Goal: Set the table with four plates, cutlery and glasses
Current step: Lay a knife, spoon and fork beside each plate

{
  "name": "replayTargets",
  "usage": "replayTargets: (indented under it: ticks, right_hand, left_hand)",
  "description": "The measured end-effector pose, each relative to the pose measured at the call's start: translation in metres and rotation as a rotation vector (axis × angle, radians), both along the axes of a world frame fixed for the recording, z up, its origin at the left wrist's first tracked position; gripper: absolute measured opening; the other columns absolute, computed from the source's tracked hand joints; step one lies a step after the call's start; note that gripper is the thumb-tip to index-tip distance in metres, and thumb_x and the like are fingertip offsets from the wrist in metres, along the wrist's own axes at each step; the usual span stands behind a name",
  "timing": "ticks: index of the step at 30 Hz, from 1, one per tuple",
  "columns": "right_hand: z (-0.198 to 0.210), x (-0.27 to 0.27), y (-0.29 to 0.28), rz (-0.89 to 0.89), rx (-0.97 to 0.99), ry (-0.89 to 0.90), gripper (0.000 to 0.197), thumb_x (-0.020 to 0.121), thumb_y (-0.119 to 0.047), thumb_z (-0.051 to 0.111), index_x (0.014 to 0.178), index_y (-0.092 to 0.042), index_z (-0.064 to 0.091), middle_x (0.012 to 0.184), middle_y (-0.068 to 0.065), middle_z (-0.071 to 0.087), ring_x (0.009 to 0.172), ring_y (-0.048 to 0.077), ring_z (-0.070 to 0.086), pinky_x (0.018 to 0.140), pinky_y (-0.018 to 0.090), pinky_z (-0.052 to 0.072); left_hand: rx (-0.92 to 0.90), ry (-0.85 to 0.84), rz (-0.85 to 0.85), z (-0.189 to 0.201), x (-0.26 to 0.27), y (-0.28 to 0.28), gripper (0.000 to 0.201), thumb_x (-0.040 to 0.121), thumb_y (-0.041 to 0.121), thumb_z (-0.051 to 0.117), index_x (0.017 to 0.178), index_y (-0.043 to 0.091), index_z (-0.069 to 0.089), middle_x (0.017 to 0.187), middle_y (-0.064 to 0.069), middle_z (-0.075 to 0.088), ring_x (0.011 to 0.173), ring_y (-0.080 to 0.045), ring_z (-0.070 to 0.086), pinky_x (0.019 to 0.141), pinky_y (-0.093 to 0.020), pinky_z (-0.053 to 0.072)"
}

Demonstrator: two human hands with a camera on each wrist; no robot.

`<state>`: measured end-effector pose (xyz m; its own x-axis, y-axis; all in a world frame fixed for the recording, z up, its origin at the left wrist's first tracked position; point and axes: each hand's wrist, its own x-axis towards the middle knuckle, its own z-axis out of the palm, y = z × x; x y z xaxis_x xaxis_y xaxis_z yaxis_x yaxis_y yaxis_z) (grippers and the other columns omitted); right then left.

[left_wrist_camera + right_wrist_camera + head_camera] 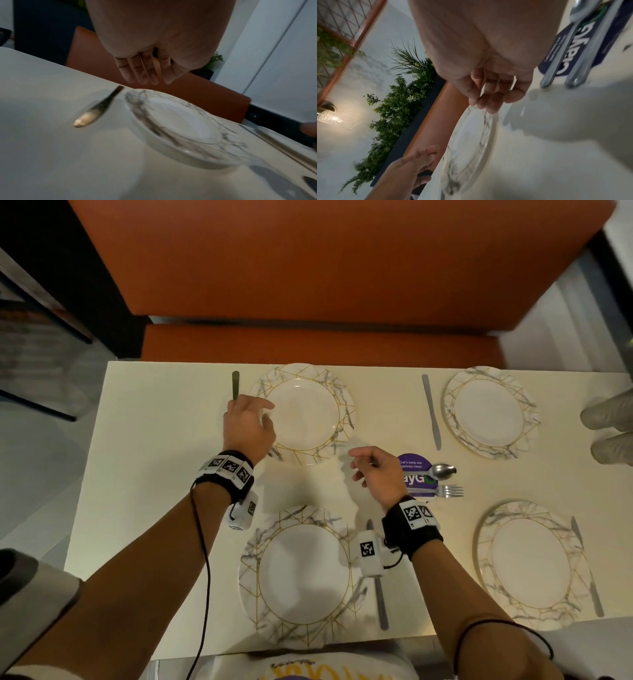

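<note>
Four marbled plates sit on the white table (161,460). My left hand (246,419) hovers with relaxed fingers at the left rim of the far left plate (303,414), just above a knife (235,385) lying beside it. In the left wrist view its fingers (144,73) hang straight and hold nothing; the knife (97,109) lies on the table below. My right hand (373,470) hangs loosely curled and empty near that plate's right front rim (471,142). Behind it lie a spoon (442,470) and fork (448,491), untouched.
Knives lie beside the far right plate (489,412), the near left plate (301,577) and the near right plate (531,563). A purple sticker (416,474) lies under the spoon and fork. An orange bench (308,344) runs along the far edge. Two pale blurred things (609,433) sit at the right edge.
</note>
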<state>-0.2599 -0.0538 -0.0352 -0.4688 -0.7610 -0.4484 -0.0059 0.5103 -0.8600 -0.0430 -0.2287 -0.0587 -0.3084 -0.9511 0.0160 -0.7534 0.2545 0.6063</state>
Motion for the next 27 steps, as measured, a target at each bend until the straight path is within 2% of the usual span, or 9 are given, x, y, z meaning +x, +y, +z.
replayTargets:
  ticks: [3, 6, 10, 13, 16, 17, 21, 24, 27]
  right_hand:
    - [-0.003, -0.035, 0.019, -0.023, 0.020, 0.062, 0.021, 0.101, -0.005, 0.055, 0.101, -0.015, 0.073, 0.089, 0.008, 0.071, 0.071, 0.019, 0.067, 0.056, 0.023, 0.053]
    - [-0.010, -0.071, 0.040, -0.064, 0.052, 0.117, 0.021, 0.099, -0.006, 0.058, 0.100, -0.019, 0.074, 0.090, 0.006, 0.074, 0.075, 0.019, 0.072, 0.070, 0.038, 0.063]
    - [-0.015, -0.117, 0.063, -0.077, 0.097, 0.270, 0.021, 0.094, -0.008, 0.061, 0.096, -0.022, 0.076, 0.095, 0.003, 0.075, 0.086, 0.020, 0.070, 0.084, 0.035, 0.059]
    - [-0.022, -0.149, 0.075, -0.052, 0.140, 0.383, 0.017, 0.096, -0.012, 0.059, 0.102, -0.018, 0.074, 0.100, 0.003, 0.074, 0.092, 0.022, 0.069, 0.082, 0.032, 0.057]
    - [-0.027, -0.176, 0.080, -0.070, 0.166, 0.423, 0.016, 0.093, -0.015, 0.059, 0.103, -0.020, 0.070, 0.099, 0.003, 0.067, 0.092, 0.025, 0.067, 0.078, 0.045, 0.062]
    - [-0.029, -0.188, 0.082, -0.054, 0.200, 0.441, 0.017, 0.090, -0.015, 0.063, 0.105, -0.021, 0.068, 0.100, 0.004, 0.064, 0.094, 0.026, 0.065, 0.081, 0.047, 0.061]
    - [-0.034, -0.205, 0.084, 0.057, 0.298, 0.489, 0.031, 0.085, -0.023, 0.071, 0.115, -0.019, 0.065, 0.111, 0.008, 0.064, 0.106, 0.029, 0.060, 0.096, 0.045, 0.053]
    - [-0.033, -0.211, 0.084, 0.189, 0.366, 0.484, 0.028, 0.088, -0.035, 0.071, 0.111, -0.018, 0.069, 0.108, 0.006, 0.071, 0.101, 0.027, 0.065, 0.093, 0.044, 0.055]
    - [-0.035, -0.210, 0.083, 0.292, 0.438, 0.527, 0.025, 0.092, -0.034, 0.066, 0.109, -0.017, 0.070, 0.106, 0.007, 0.073, 0.100, 0.030, 0.067, 0.094, 0.046, 0.054]
  left_hand:
    - [0.003, 0.035, -0.096, 0.007, -0.039, 0.029, 0.027, 0.093, 0.009, 0.057, 0.115, 0.017, 0.071, 0.118, -0.006, 0.066, 0.115, -0.027, 0.054, 0.101, -0.041, 0.045]
    - [0.019, 0.067, -0.166, 0.011, -0.083, 0.060, 0.025, 0.093, 0.007, 0.056, 0.111, 0.017, 0.072, 0.107, -0.001, 0.069, 0.105, -0.023, 0.056, 0.093, -0.037, 0.048]
    - [0.085, 0.099, -0.238, 0.004, -0.140, 0.100, 0.024, 0.093, 0.005, 0.056, 0.107, 0.015, 0.072, 0.098, -0.001, 0.074, 0.098, -0.021, 0.060, 0.089, -0.036, 0.051]
    - [0.141, 0.087, -0.284, -0.007, -0.177, 0.127, 0.021, 0.094, 0.008, 0.057, 0.106, 0.016, 0.072, 0.095, -0.001, 0.073, 0.094, -0.020, 0.061, 0.085, -0.037, 0.053]
    - [0.168, 0.041, -0.318, -0.017, -0.209, 0.148, 0.018, 0.093, 0.010, 0.061, 0.106, 0.014, 0.073, 0.098, -0.003, 0.072, 0.094, -0.023, 0.060, 0.086, -0.039, 0.052]
    - [0.179, 0.025, -0.321, -0.021, -0.222, 0.155, 0.017, 0.093, 0.011, 0.063, 0.106, 0.014, 0.073, 0.100, -0.004, 0.071, 0.096, -0.025, 0.060, 0.087, -0.041, 0.052]
    - [0.266, -0.072, -0.302, -0.033, -0.242, 0.167, 0.019, 0.091, 0.022, 0.073, 0.109, 0.023, 0.076, 0.107, -0.001, 0.070, 0.102, -0.025, 0.061, 0.093, -0.043, 0.052]
    - [0.245, -0.181, -0.301, -0.033, -0.253, 0.177, 0.015, 0.092, 0.025, 0.074, 0.107, 0.025, 0.078, 0.109, -0.002, 0.069, 0.106, -0.027, 0.057, 0.096, -0.043, 0.048]
    - [0.225, -0.231, -0.262, -0.032, -0.257, 0.182, 0.014, 0.093, 0.026, 0.072, 0.106, 0.025, 0.078, 0.109, -0.002, 0.069, 0.106, -0.028, 0.057, 0.095, -0.043, 0.048]
